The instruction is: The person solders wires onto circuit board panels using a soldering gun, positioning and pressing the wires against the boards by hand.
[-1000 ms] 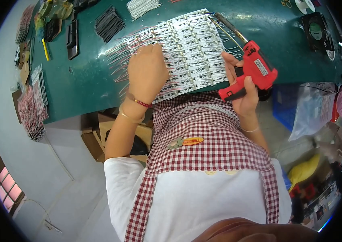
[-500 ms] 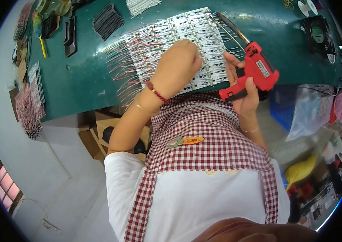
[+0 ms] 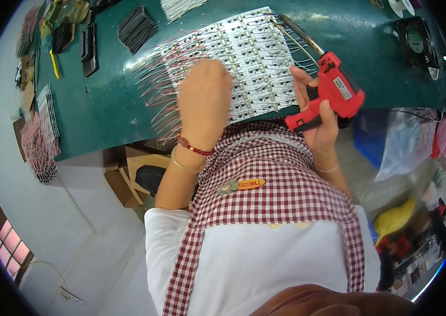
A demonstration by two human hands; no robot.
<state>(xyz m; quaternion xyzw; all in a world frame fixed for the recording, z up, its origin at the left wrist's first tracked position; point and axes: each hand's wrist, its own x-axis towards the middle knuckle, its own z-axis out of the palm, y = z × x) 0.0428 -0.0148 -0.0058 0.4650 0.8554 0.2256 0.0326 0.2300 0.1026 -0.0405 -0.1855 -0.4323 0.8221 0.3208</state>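
My right hand (image 3: pixel 326 128) grips a red-and-black soldering gun (image 3: pixel 343 90) by its handle. The gun's barrel slants up and left, and its tip is by the far right corner of a white panel of small circuit boards (image 3: pixel 254 68). A thin feed tube (image 3: pixel 303 48) runs alongside the barrel. Over the left part of the panel is my left hand (image 3: pixel 205 100), closed with its back up; its fingertips and anything in them are hidden. Red and white wires (image 3: pixel 162 95) stick out past the panel's left edge, several beside my left hand.
On the green table (image 3: pixel 107 113) lie black wires (image 3: pixel 137 29), white wires (image 3: pixel 181 8), a black tray (image 3: pixel 90 50) and a yellow-handled tool (image 3: pixel 55 63). Wired strips (image 3: pixel 41 137) hang over the left edge. A black device (image 3: pixel 417 45) and a white spool (image 3: pixel 401 6) stand far right.
My left hand has moved left across the panel, from its middle toward the red wires, staying closed. The right hand and soldering gun have barely shifted.
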